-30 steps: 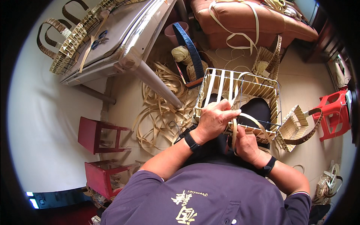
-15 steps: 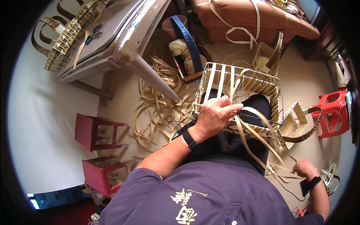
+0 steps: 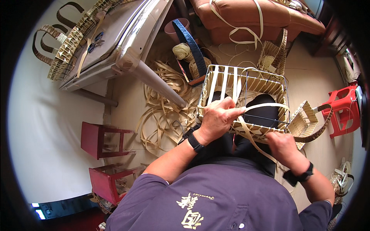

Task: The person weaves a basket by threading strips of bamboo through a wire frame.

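Note:
A rectangular wire-frame basket (image 3: 266, 80) wound with pale strips rests on my lap. Several flat pale strips (image 3: 225, 85) cross the left part of its open wire side. My left hand (image 3: 217, 118) is closed at the middle of the basket, pinching a weaving strip (image 3: 266, 105) between thumb and forefinger. That strip arches right across the wire frame and bends down at the basket's right side. At the near right edge, my right hand (image 3: 283, 149) is closed on the strip; its fingertips are partly hidden. Another length of strip (image 3: 252, 140) trails from my left hand toward my shirt.
Loose strips (image 3: 165, 96) lie heaped on the floor at left, beside a table leg (image 3: 162, 82). A small woven basket (image 3: 304, 119) stands close on the right, near a red plastic stool (image 3: 343, 111). A blue-handled basket (image 3: 189, 44) holds twine balls. Dark red stools (image 3: 92, 140) stand left.
My right hand has come up and left from the lower right to the basket's near right edge. The strip now arches over the wire frame. My left hand keeps its pinch in place.

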A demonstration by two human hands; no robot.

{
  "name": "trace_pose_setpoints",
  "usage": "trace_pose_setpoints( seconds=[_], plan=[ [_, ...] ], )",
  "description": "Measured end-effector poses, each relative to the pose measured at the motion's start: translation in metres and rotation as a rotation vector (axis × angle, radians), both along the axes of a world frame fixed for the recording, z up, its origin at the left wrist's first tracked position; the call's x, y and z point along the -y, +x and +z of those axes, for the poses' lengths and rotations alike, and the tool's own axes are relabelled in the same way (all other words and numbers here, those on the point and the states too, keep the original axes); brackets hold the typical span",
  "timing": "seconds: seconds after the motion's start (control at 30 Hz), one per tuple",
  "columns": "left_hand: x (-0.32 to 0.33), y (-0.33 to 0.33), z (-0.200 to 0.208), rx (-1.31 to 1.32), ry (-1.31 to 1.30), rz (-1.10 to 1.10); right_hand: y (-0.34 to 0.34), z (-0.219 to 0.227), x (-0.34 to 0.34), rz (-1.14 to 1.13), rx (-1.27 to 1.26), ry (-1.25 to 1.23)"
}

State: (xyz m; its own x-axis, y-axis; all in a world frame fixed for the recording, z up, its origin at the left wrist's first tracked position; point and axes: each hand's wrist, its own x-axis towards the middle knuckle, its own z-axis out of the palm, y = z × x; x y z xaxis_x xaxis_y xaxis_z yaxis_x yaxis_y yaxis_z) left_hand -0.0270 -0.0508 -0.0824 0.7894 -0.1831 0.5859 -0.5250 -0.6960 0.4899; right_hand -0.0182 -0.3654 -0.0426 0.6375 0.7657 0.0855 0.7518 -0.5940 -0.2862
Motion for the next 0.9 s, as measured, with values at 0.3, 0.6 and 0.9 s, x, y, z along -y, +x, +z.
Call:
trace_pose_setpoints(
  seconds=[0.3, 0.6, 0.9],
  plan=[
    [0.001, 0.002, -0.008, 0.012, 0.028, 0.000, -0.013, -0.045, -0.079, -0.007, -0.110, -0.046],
    [0.001, -0.001, -0.010, -0.013, 0.015, 0.011, -0.001, -0.041, -0.110, -0.001, -0.782, 0.248],
    [-0.002, -0.003, -0.006, -0.039, -0.024, 0.003, -0.032, -0.065, 0.091, -0.051, -0.489, -0.562]
  ],
)
